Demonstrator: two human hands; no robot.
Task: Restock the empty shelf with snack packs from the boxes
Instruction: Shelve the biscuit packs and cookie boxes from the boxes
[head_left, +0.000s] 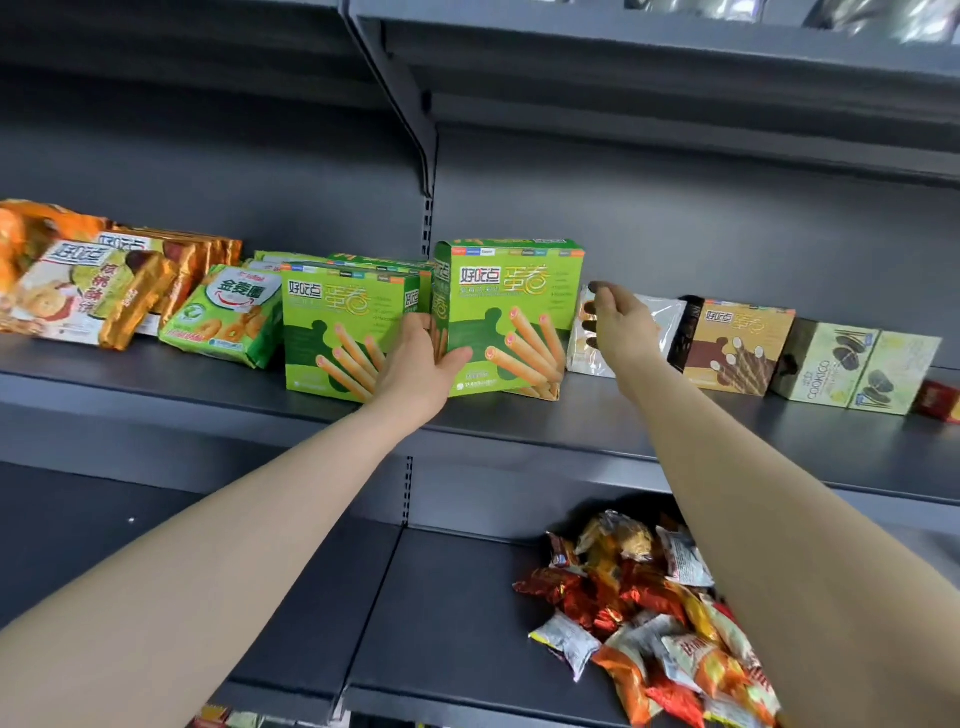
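Observation:
Two green egg-roll boxes stand on the grey middle shelf (519, 415). My left hand (421, 364) grips the lower left corner of the taller green box (519, 312), thumb on its front, fingers in the gap beside the shorter green box (337, 332). My right hand (621, 322) hovers just right of the tall box with loosely curled fingers, in front of a clear-and-white snack pack (660, 317). I see nothing held in it. More green boxes sit behind the shorter one.
Orange and green biscuit bags (93, 291) and a green ring-snack bag (228, 317) lie at the left. A brown egg-roll box (737, 343), a pale cookie box (857, 369) and a red pack (940, 400) stand at the right. Several loose wrapped snacks (644, 613) pile on the lower shelf.

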